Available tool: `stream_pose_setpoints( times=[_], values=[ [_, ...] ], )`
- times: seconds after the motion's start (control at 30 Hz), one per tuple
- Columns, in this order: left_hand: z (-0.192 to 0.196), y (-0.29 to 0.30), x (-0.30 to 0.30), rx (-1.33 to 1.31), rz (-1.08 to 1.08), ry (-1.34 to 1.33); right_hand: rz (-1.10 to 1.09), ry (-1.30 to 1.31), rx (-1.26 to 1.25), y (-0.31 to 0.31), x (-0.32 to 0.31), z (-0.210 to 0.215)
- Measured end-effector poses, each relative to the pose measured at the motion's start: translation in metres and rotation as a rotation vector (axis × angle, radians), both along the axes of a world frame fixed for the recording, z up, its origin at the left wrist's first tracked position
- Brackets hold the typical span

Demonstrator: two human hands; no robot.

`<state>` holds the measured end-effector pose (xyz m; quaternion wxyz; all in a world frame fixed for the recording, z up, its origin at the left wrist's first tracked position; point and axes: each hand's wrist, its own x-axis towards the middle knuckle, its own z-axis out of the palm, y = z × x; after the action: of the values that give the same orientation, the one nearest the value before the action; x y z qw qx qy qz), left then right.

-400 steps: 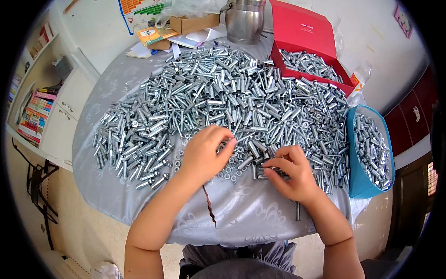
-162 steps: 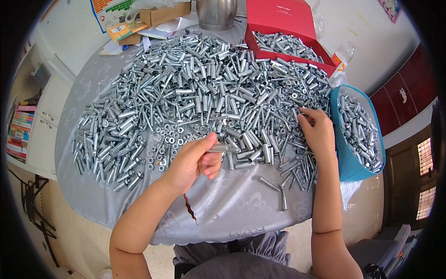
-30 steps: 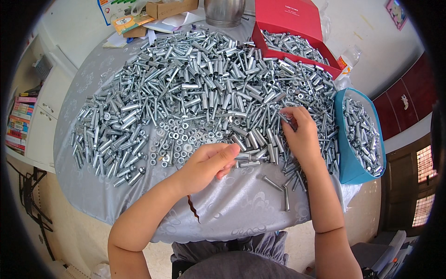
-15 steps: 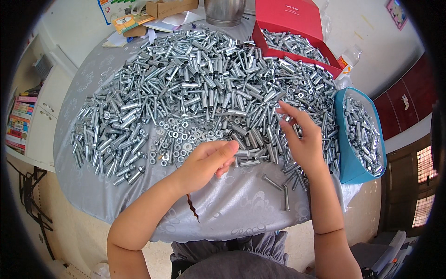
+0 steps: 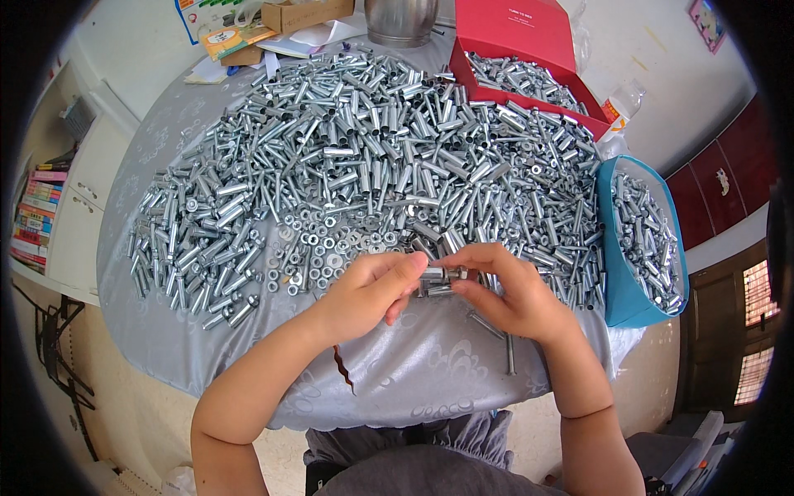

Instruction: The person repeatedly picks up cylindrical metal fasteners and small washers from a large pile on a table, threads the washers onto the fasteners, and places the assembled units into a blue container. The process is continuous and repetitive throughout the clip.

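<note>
In front of me, my left hand [image 5: 374, 285] is closed, its thumb pressed against the fingers around a short silver bolt [image 5: 434, 273]. Its far end points right, where my right hand [image 5: 506, 289] meets it with thumb and forefinger closed around the tip. Whether a small nut or washer is also between the right fingertips is hidden. Both hands hover over the front edge of a large heap of silver bolts and metal sleeves [image 5: 364, 140]. Just beyond my left hand lie scattered nuts and washers [image 5: 318, 240].
Grey patterned cloth [image 5: 413, 372] covers the round table, with a tear near the front. Loose bolts [image 5: 510, 355] lie by my right forearm. A blue fabric bin [image 5: 637, 302] of bolts stands right, a red box [image 5: 517, 37] of parts behind, and a metal pot [image 5: 401, 21] at the back.
My right hand has come down and left from above the heap, and its fingers have closed at the bolt's end. My left hand has stayed nearly still.
</note>
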<state>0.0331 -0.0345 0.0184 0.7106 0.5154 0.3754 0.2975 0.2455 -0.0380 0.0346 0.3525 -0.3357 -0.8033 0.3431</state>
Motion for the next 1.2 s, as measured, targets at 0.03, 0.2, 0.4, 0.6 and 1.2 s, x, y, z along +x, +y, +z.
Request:
stream_pose_setpoints(
  times=[0.03,0.2,0.4,0.6,1.2],
  values=[
    [-0.003,0.0,0.0,0.01,-0.005,-0.003,0.0,0.006,-0.021,0.0,0.0,-0.001],
    [-0.002,-0.002,0.001,0.017,-0.006,0.009,0.02,-0.046,-0.031,-0.002,-0.002,0.001],
    [0.0,-0.004,0.002,0.057,-0.031,-0.016,0.011,-0.018,-0.226,-0.005,-0.001,0.003],
    [-0.002,-0.007,0.002,0.074,0.013,-0.001,0.033,0.02,-0.036,-0.005,-0.007,0.002],
    [0.0,-0.008,0.002,0.147,-0.038,0.046,0.061,-0.185,-0.096,-0.003,-0.001,0.009]
  ],
)
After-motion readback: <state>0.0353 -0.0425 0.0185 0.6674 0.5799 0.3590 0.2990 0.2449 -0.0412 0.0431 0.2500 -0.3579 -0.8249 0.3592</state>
